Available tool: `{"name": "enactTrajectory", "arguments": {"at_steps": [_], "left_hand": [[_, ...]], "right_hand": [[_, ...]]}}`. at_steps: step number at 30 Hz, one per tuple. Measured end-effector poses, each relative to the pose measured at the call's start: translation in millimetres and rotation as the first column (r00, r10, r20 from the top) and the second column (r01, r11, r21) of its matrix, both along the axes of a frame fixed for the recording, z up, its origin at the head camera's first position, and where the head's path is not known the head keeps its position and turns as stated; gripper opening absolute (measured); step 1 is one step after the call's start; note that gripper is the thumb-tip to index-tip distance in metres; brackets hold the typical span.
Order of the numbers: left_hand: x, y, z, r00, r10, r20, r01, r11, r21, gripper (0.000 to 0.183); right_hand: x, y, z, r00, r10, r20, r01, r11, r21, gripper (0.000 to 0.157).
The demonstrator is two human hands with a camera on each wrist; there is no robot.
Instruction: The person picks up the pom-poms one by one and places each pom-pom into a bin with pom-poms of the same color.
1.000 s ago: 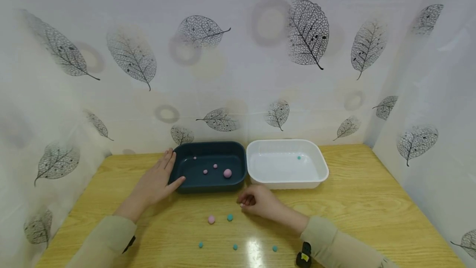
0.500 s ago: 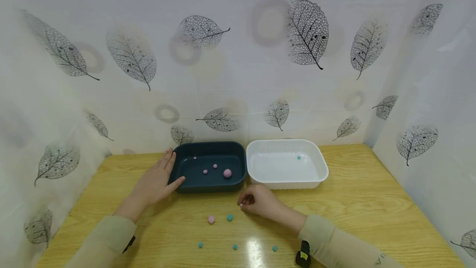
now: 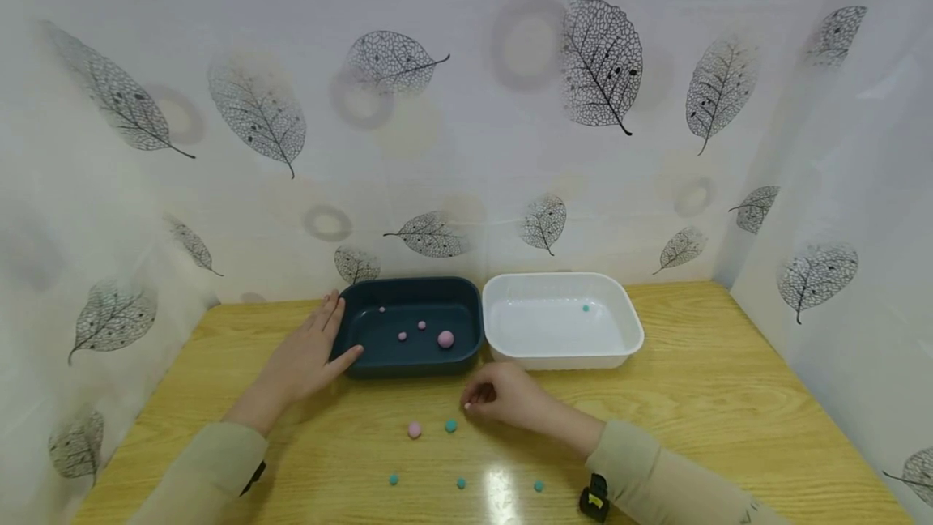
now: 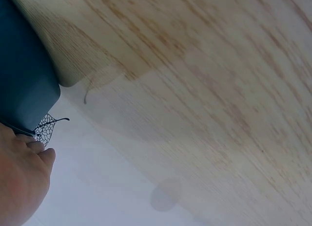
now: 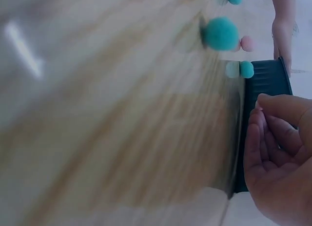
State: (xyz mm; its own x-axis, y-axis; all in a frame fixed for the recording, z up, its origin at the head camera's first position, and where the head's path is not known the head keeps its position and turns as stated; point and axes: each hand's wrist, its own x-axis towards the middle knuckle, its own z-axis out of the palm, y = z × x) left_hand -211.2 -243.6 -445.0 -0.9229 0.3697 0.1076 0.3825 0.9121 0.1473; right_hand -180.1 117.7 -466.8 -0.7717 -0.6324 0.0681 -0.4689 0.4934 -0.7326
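Observation:
My left hand [image 3: 300,361] rests on the left end of the dark blue tray [image 3: 408,369], fingers straight along its side and thumb at the front rim. Between thumb and fingertips, my right hand [image 3: 516,400] pinches a tiny pink ball [image 3: 468,406] just above the table, in front of where the two trays meet. The right wrist view shows only a pale speck of that ball [image 5: 258,105]. Close to the right fingertips lie a teal ball [image 3: 451,426] and a larger pink ball [image 3: 414,430]. Several pink balls [image 3: 445,339] of different sizes are inside the dark tray.
Beside the dark tray stands a white tray [image 3: 564,363] with one small teal ball [image 3: 586,309] in it. Nearer the front of the wooden table [image 3: 700,428] lie small teal balls [image 3: 461,483] in a loose row. A leaf-patterned curtain [image 3: 466,144] closes off the back and sides.
My right hand has shifted slightly left and down with the tiny pink ball still pinched. The left hand and both trays stay where they were.

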Motion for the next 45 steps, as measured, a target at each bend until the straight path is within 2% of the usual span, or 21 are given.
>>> {"name": "enactTrajectory", "arguments": {"at_steps": [5, 9, 17, 23, 30, 38, 45], "left_hand": [[-0.2, 0, 0.6, 1.000, -0.004, -0.004, 0.004, 1.000, -0.001, 0.090], [-0.1, 1, 1.0, 1.000, -0.005, 0.003, 0.005, 1.000, -0.002, 0.090], [-0.2, 1, 0.7, 1.000, -0.003, -0.002, 0.003, 1.000, -0.010, 0.090], [0.1, 0, 0.8, 1.000, -0.002, -0.003, 0.002, 1.000, -0.012, 0.090], [0.3, 1, 1.5, 1.000, -0.007, -0.006, 0.007, 1.000, -0.012, 0.089], [-0.3, 0, 1.0, 1.000, -0.007, -0.013, 0.007, 1.000, -0.020, 0.089], [1.2, 1, 2.1, 1.000, -0.005, -0.012, 0.005, 1.000, -0.012, 0.088]], "right_hand": [[3.1, -5, 9.2, 0.999, 0.003, -0.035, -0.004, 1.000, -0.022, 0.006], [3.6, -11, 18.3, 1.000, -0.014, -0.020, 0.014, 0.999, -0.047, 0.005], [-4.4, -17, 51.0, 1.000, -0.028, -0.009, 0.027, 0.992, -0.125, 0.008], [-22.7, -24, 65.3, 0.997, -0.075, -0.012, 0.073, 0.987, -0.143, 0.010], [-50.1, -30, 73.9, 0.987, -0.157, 0.020, 0.158, 0.976, -0.149, 0.014], [-84.2, -33, 73.1, 0.958, -0.279, 0.071, 0.287, 0.942, -0.176, 0.018], [-100.7, -33, 67.3, 0.930, -0.336, 0.147, 0.360, 0.912, -0.196, 0.019]]}}
